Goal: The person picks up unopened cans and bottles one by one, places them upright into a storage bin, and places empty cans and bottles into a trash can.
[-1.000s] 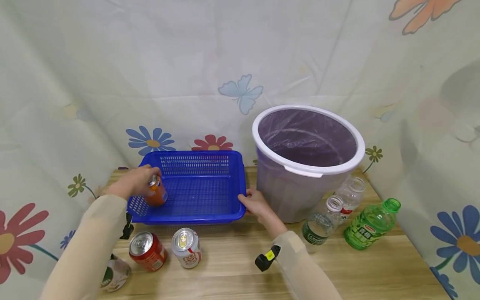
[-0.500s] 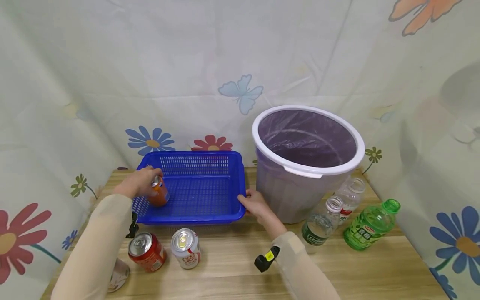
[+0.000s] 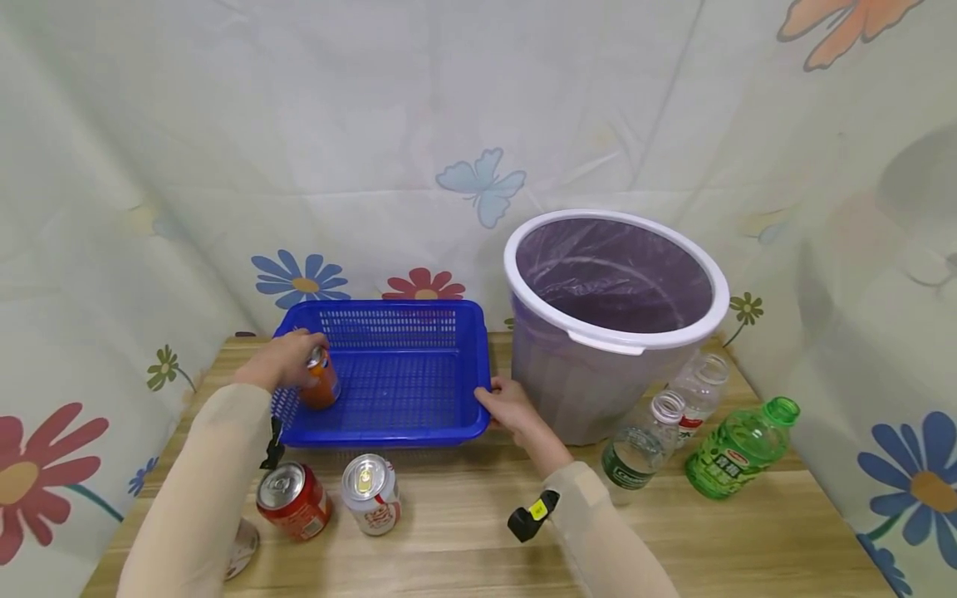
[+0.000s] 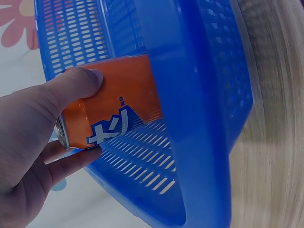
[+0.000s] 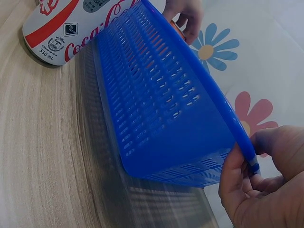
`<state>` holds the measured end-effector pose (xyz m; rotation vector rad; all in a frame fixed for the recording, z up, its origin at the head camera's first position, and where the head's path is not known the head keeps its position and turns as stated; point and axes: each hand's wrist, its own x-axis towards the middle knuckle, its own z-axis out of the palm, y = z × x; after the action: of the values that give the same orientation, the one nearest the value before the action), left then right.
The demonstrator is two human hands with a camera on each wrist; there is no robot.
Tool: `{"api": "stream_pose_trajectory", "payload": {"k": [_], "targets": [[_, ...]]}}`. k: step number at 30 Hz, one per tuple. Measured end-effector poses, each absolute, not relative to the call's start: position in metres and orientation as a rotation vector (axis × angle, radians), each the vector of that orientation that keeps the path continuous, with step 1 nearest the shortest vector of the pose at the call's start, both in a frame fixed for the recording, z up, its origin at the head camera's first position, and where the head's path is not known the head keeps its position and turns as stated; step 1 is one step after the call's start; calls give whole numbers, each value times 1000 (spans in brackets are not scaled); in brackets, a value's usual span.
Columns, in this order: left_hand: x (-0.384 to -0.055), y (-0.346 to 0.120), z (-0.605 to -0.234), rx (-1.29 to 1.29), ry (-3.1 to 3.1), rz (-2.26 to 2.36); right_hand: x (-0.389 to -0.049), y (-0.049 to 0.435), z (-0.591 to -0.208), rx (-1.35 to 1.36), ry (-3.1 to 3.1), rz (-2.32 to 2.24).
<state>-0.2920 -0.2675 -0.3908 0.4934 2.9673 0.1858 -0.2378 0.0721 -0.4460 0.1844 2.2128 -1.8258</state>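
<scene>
My left hand (image 3: 282,362) grips an orange soda can (image 3: 321,386) near its top, inside the left end of a blue plastic basket (image 3: 404,390). In the left wrist view the thumb lies over the orange can (image 4: 123,88) and fingers are on its other side. The can stands upright at the basket's left wall. At the basket's right end, my right hand (image 3: 512,407) pinches the rim. The right wrist view shows the thumb and fingers of this hand (image 5: 266,183) on both sides of the rim (image 5: 228,109).
In front of the basket stand a red can (image 3: 294,502) and a white Coca-Cola can (image 3: 371,496). Another can (image 3: 242,548) is partly behind my left sleeve. A lined bin (image 3: 576,390) stands right of the basket, beside two clear bottles (image 3: 639,448) and a green bottle (image 3: 740,453).
My left hand and the orange can have shifted slightly right within the basket. The left forearm has also moved right, covering more of the can at front left. My right hand stays put.
</scene>
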Motion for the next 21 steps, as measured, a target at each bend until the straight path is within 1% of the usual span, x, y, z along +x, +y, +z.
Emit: {"api": "stream_pose_trajectory", "payload": {"k": [21], "targets": [[-305, -267, -393, 386, 2980, 218, -239, 72, -449, 183, 2181, -1870]]}}
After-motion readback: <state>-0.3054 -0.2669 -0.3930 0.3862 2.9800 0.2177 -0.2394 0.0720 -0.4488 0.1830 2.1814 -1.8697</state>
